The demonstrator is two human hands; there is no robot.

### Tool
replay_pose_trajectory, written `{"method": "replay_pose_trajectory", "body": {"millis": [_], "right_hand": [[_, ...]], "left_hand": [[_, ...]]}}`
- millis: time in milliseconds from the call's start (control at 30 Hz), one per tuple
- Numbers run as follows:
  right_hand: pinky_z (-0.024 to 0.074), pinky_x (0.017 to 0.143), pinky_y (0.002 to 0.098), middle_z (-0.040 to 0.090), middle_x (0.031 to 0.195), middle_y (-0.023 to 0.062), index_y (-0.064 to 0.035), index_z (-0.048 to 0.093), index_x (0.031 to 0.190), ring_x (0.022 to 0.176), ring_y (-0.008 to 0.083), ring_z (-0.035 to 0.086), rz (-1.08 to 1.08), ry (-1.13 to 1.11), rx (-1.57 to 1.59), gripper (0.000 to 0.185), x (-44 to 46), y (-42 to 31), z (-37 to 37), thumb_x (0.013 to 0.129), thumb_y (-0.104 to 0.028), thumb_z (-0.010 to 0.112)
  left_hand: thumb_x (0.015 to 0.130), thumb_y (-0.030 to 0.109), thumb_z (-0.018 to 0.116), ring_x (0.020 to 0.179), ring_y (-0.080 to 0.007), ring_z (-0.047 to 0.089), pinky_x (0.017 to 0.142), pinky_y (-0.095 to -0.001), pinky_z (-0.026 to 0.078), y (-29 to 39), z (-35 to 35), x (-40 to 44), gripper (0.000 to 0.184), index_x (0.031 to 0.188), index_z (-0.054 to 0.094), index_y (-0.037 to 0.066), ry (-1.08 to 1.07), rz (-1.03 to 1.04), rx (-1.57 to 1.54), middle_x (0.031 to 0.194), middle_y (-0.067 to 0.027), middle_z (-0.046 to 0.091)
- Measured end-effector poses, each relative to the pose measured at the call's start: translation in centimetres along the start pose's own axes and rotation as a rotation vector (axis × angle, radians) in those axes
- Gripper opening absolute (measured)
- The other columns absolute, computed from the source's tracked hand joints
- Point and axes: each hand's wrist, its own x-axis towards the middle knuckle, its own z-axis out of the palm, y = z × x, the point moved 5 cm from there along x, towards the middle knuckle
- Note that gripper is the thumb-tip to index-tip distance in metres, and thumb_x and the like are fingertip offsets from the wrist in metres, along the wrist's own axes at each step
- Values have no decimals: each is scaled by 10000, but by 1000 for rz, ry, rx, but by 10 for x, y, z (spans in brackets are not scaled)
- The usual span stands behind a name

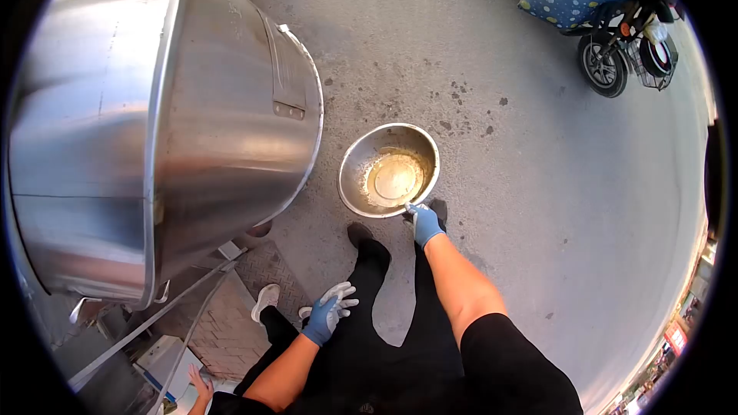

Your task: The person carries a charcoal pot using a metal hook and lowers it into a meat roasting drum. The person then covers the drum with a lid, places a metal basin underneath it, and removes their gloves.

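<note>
A round metal basin [357, 165] is in front of my feet, with yellowish liquid and pale residue at its bottom. My right hand [426, 224], in a blue and white glove, grips the near rim of the basin. Whether the basin touches the ground I cannot tell. My left hand [330, 313], gloved the same way, is low beside my thigh with its fingers apart and nothing in it.
A huge stainless steel vessel [223, 100] fills the left side. Dark wet spots [459, 96] mark the pavement. A scooter [603, 65] with a blue dotted cover stands at upper right. Another person's shoe [266, 299] and hand [201, 384] show at lower left, near metal bars.
</note>
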Motion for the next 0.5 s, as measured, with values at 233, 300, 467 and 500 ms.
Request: {"method": "replay_pose_trajectory", "body": {"millis": [233, 300, 467, 500], "right_hand": [[438, 681, 263, 639, 811, 15, -61, 625, 855, 704, 101, 546, -69, -11, 7, 110, 170, 20, 59, 906, -155, 651], [402, 649, 243, 610, 770, -10, -69, 630, 822, 686, 76, 496, -159, -58, -49, 125, 221, 25, 72, 895, -160, 673], [365, 584, 245, 553, 678, -37, -99, 583, 738, 614, 71, 429, -102, -76, -158, 195, 318, 41, 94, 873, -163, 708], [365, 584, 245, 553, 678, -37, -99, 583, 738, 614, 71, 429, -102, -79, -155, 195, 322, 35, 104, 873, -163, 708]], "left_hand": [[992, 434, 447, 1227, -275, 514, 881, -321, 440, -30, -51, 56, 611, 1468, 322, 72, -301, -141, -1060, 1434, -143, 462], [994, 427, 441, 1237, -281, 507, 888, -330, 434, -21, -55, 70, 619, 1474, 307, 59, -246, -136, -1095, 1436, -167, 454], [1003, 376, 441, 1237, -301, 517, 909, -345, 439, -16, -52, 77, 618, 1484, 262, 31, -192, 34, -926, 1426, -200, 453], [1003, 368, 445, 1230, -300, 525, 911, -347, 443, -17, -52, 78, 613, 1483, 264, 31, -170, 59, -898, 1421, -204, 456]]}}
